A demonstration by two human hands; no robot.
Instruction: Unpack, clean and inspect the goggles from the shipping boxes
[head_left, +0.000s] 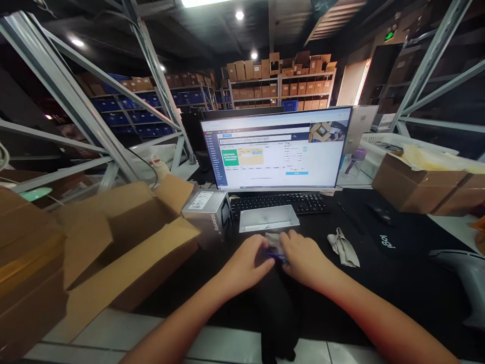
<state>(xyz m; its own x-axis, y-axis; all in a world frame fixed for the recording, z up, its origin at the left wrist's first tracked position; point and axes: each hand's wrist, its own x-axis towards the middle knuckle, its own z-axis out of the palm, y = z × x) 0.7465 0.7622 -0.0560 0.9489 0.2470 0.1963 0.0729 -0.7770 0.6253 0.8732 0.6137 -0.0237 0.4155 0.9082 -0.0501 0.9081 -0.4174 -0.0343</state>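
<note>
My left hand [246, 260] and my right hand [305, 255] meet over the black desk mat, fingers curled inward. Between them is a small grey cloth [273, 241], pinched from both sides. Something thin and blue [278, 256] shows under the fingertips; its kind is unclear. A black, soft-looking item [279, 313] lies below the hands and hangs over the desk's front edge. Just beyond the fingers sits an open white tray-like box [252, 225]. A crumpled grey-beige cloth [344, 248] rests to the right of my right hand.
An open cardboard box [151, 258] and a grey printed product box [202, 217] stand left. Behind are a keyboard [316, 203] and a monitor [257, 174]. On the right are a mouse [381, 214], a grey handheld device [464, 275] and another carton [413, 189].
</note>
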